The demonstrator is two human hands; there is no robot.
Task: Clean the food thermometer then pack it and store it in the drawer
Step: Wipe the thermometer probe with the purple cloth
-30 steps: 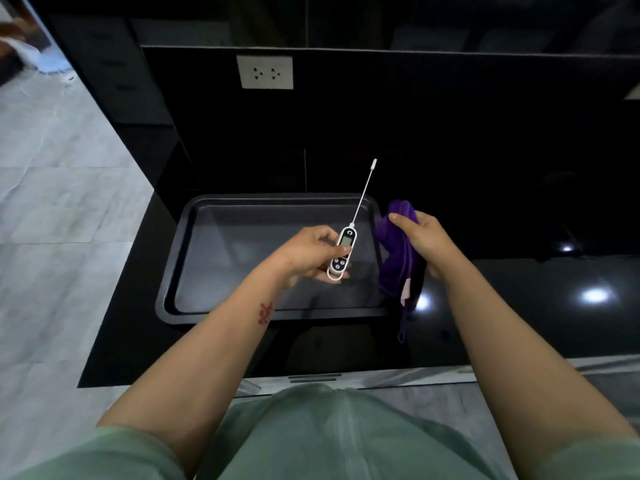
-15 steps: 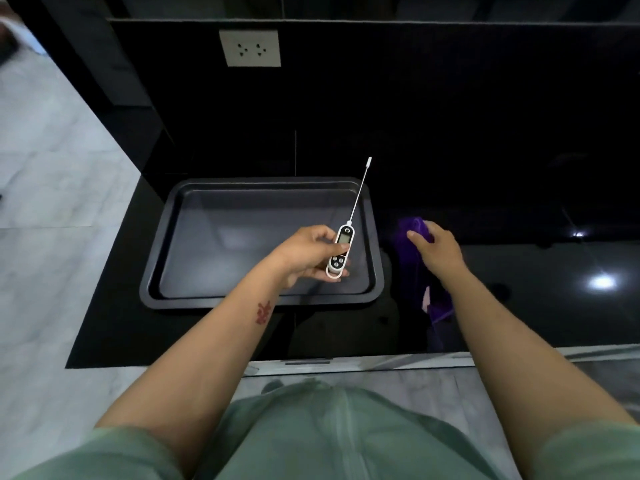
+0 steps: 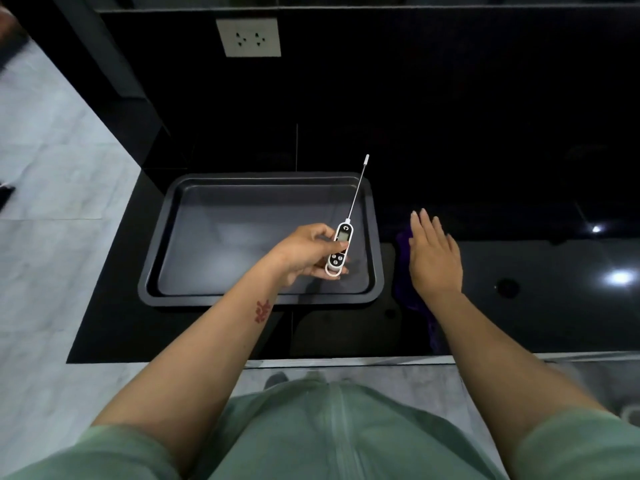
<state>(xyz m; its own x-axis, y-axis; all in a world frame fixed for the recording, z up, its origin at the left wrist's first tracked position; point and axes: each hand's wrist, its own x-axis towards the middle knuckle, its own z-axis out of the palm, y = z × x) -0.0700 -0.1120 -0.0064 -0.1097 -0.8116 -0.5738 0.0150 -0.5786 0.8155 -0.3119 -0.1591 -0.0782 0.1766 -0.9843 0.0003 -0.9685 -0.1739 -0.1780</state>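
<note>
- Head view: my left hand (image 3: 304,254) is holding the food thermometer (image 3: 340,249) over the right end of the tray (image 3: 152,271), fingers clamped on its white body, probe pointing toward the worktop's back edge.
- My right hand (image 3: 434,258) is hovering flat, fingers apart, over the purple cloth (image 3: 410,296) lying on the black worktop (image 3: 536,306) just beside the tray.

Bench (image 3: 519,306) showing as glossy black, mirroring ceiling lights; tray (image 3: 263,299) appearing as matt dark-grey metal, smooth; thermometer (image 3: 341,245) presenting a white plastic body and a thin bright metal probe; cloth (image 3: 403,268) lying as soft purple fabric; floor (image 3: 52,237) reading as pale veined stone.
</note>
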